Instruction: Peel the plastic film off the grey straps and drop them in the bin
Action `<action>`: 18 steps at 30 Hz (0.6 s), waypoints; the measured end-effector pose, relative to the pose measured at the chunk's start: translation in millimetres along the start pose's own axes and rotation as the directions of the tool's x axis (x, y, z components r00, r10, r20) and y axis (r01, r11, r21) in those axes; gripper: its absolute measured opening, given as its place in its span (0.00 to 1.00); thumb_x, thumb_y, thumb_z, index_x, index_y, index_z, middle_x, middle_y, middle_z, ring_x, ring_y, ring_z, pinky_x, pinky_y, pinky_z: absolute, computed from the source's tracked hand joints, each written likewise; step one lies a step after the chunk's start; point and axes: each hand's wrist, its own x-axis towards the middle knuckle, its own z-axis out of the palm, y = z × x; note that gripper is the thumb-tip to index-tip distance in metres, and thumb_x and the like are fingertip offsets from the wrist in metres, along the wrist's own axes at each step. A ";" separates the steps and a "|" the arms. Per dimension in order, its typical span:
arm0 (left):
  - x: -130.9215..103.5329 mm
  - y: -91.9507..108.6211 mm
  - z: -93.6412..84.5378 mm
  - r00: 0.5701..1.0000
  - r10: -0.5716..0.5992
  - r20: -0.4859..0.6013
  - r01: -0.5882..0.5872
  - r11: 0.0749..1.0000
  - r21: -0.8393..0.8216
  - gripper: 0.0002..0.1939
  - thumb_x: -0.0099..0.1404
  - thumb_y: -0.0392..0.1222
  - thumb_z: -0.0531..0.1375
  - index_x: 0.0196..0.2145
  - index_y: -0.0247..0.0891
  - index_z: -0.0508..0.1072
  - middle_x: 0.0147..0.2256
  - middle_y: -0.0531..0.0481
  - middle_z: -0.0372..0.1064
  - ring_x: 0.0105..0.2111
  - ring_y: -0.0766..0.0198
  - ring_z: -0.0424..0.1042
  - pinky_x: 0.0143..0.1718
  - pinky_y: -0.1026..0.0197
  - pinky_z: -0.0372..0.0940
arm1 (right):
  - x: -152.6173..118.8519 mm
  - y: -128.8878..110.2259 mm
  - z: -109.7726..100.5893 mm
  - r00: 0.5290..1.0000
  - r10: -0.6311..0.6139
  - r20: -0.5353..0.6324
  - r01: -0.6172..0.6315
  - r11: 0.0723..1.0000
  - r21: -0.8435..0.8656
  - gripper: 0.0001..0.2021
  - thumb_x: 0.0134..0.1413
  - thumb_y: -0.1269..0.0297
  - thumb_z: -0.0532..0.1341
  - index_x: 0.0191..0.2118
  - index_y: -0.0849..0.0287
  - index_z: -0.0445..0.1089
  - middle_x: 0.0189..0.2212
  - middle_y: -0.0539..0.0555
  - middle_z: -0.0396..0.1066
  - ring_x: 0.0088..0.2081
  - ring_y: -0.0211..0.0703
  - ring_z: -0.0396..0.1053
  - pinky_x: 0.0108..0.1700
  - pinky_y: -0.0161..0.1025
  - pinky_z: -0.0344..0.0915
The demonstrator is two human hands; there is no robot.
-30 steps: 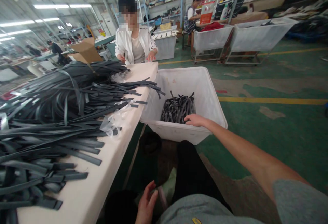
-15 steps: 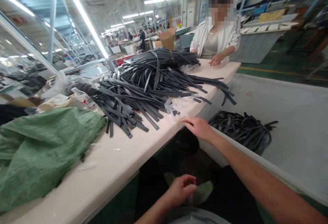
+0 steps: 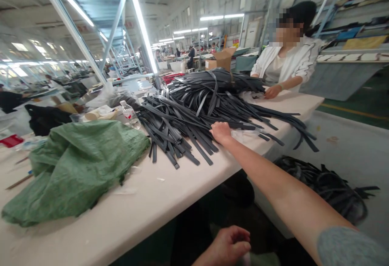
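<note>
A large heap of black strips [image 3: 194, 108] lies across the pale table [image 3: 170, 195], many of their ends pointing toward the near edge. My right hand [image 3: 221, 132] reaches over the table and has its curled fingers on the near side of the heap, closed on black strips. Beside it lies crumpled clear plastic [image 3: 243, 135]. Low in the view, in front of my lap, my left hand [image 3: 229, 245] hangs off the table with bent fingers, thumb and fingers apart, and holds nothing.
A green woven sack [image 3: 82, 164] covers the table's left part, near a clear bottle [image 3: 130, 114]. At the right, a white bin [image 3: 373, 152] holds more black strips. A person [image 3: 285, 63] in a white jacket stands at the far side, one hand at the heap.
My right hand has moved from the table's edge onto the black strips, and its fingers have closed. The view has turned left. The other person's hand is now nearer the heap.
</note>
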 end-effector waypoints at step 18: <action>11.3 153.6 -61.6 0.854 0.261 -0.451 -0.517 0.524 -0.676 0.33 0.61 0.63 0.59 0.55 0.37 0.67 0.48 0.39 0.73 0.46 0.55 0.74 0.47 0.55 0.65 | -209.0 -20.7 -45.5 0.950 -0.308 -0.046 0.307 0.899 0.314 0.17 0.65 0.57 0.48 0.30 0.51 0.69 0.25 0.54 0.75 0.28 0.48 0.74 0.29 0.41 0.61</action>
